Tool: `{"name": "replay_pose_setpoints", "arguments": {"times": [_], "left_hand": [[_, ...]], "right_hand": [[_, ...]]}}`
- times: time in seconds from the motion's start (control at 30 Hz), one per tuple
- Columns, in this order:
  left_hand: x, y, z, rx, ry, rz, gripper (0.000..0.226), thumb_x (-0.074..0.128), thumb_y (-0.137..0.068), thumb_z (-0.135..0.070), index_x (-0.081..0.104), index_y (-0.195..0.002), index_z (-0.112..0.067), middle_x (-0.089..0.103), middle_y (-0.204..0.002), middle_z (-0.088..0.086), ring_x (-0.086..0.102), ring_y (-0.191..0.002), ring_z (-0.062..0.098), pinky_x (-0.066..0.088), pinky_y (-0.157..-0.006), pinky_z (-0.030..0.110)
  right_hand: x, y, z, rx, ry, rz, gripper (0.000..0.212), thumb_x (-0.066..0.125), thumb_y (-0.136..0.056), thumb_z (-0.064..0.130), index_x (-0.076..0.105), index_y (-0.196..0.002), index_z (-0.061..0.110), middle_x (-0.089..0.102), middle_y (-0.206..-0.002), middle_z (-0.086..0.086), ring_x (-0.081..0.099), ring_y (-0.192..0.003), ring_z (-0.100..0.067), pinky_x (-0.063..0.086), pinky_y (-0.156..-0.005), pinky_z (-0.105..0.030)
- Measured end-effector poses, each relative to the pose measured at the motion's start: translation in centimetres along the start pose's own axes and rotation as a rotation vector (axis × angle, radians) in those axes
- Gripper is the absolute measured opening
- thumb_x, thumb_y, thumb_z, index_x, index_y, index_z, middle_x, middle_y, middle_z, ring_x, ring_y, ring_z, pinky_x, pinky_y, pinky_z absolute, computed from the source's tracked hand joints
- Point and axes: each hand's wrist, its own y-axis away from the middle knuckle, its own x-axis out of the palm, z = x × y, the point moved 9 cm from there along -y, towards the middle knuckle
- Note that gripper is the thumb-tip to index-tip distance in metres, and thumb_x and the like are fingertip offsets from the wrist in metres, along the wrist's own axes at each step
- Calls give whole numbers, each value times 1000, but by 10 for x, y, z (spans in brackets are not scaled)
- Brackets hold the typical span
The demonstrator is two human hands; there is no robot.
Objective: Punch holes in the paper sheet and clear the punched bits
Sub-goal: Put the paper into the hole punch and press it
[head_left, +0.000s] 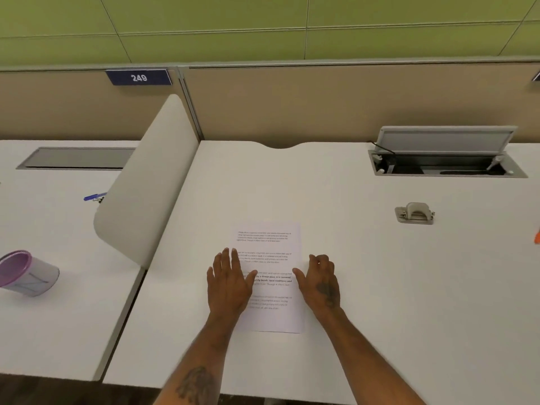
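Observation:
A printed paper sheet (270,249) lies flat on the white desk (365,258) in front of me. My left hand (229,283) rests palm down on the sheet's left edge, fingers spread. My right hand (320,283) sits at the sheet's right edge with its fingers curled, thumb touching the paper; it holds nothing. A grey metal hole punch (415,213) stands on the desk to the far right, well apart from both hands.
A white curved divider (146,182) separates this desk from the left one, where a purple-rimmed cup (26,273) and a blue pen (95,196) lie. An open cable hatch (444,159) sits at the back right. An orange object (537,236) shows at the right edge.

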Motion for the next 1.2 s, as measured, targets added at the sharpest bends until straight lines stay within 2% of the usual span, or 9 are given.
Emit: {"name": "replay_pose_setpoints", "arguments": {"times": [0.17,0.27,0.33,0.57,0.77,0.9,1.03,1.1,1.2], "left_hand": [[18,-4,23,-236,153,61,76,50,-92,-57,35,-145,-5,39,-147,14,35,-135,30,43,-100,45],[20,-4,31,-345,215,62,66,57,-87,-57,47,-128,-5,48,-132,13,43,-121,32,46,-88,45],[20,-7,33,-386,225,70,65,63,-84,-55,49,-123,-6,49,-127,13,45,-117,32,46,-85,44],[19,-13,36,-446,279,70,61,75,-79,-45,53,-117,-3,54,-119,15,49,-113,32,48,-87,43],[22,-18,38,-501,404,97,60,79,-77,-34,55,-121,0,58,-122,19,54,-115,36,48,-95,44],[25,-23,37,-531,503,158,51,78,-76,-27,58,-117,-3,58,-120,16,60,-108,34,53,-89,42],[25,-22,41,-566,581,162,58,82,-72,-26,54,-119,-7,52,-121,13,61,-105,35,49,-82,40],[26,-23,46,-556,620,144,65,84,-70,-29,54,-124,-7,52,-124,13,61,-108,34,49,-88,42],[28,-25,53,-540,664,103,67,79,-77,-34,52,-132,-7,54,-130,16,55,-118,34,45,-99,45]], "right_hand": [[15,-1,6,134,-92,9,50,56,-90,48,52,-120,8,48,-124,-6,47,-115,-23,51,-87,-34],[20,1,5,236,-142,-9,51,61,-88,48,54,-117,7,50,-121,-7,49,-113,-23,51,-83,-33],[22,2,3,311,-203,-16,50,66,-86,44,55,-116,6,52,-119,-8,52,-111,-25,49,-82,-32],[28,-3,5,459,-342,-12,37,73,-82,28,61,-105,2,61,-111,-14,60,-102,-30,53,-83,-35],[33,-10,4,524,-369,79,34,74,-81,26,67,-105,2,71,-109,-14,69,-95,-30,57,-82,-34],[31,-12,4,523,-348,110,33,73,-83,26,67,-108,5,72,-110,-11,69,-95,-28,56,-81,-32],[30,-14,5,510,-358,134,35,74,-82,27,66,-108,5,70,-111,-11,69,-96,-28,57,-82,-32],[31,-14,3,505,-394,147,40,77,-79,29,65,-110,5,69,-112,-12,69,-95,-29,58,-83,-35],[31,-15,-2,495,-466,137,41,78,-78,30,67,-107,5,70,-109,-11,69,-91,-27,58,-77,-31]]}}
